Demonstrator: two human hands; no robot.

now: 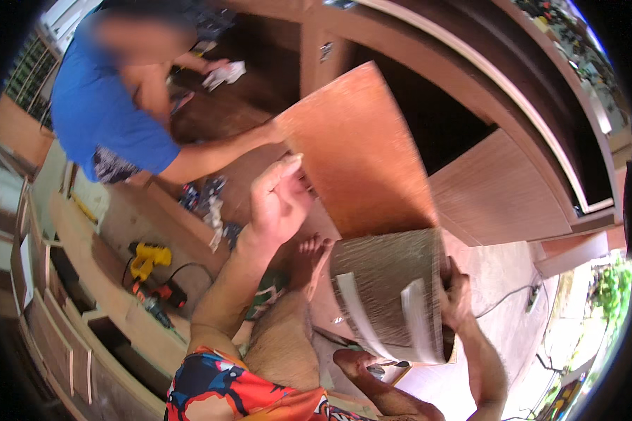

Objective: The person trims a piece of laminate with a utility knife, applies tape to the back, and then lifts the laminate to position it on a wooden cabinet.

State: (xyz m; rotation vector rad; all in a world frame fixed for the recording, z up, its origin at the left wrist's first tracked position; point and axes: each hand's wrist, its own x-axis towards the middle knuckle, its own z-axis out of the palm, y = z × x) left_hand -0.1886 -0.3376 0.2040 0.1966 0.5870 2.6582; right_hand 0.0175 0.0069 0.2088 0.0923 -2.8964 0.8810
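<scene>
My left hand (281, 200) is raised beside the left edge of a reddish-brown board (361, 154). Its thumb points up and its fingers curve loosely; I cannot tell whether they touch the edge. The board slants up from the top edge of a grey-brown, box-like wooden piece (386, 288). Two whitish strips run down that piece's face. Around its right side my right hand (458, 295) is closed, gripping it over my lower legs. How the board and the box-like piece are joined cannot be seen.
A person in a blue shirt (109, 116) crouches at upper left, one hand holding a white cloth (225, 75). A yellow power tool (149, 259) and a cordless drill (154, 305) lie at left beside wooden framing (98, 270). A cabinet frame (414, 35) stands ahead; a cable (502, 300) crosses the floor.
</scene>
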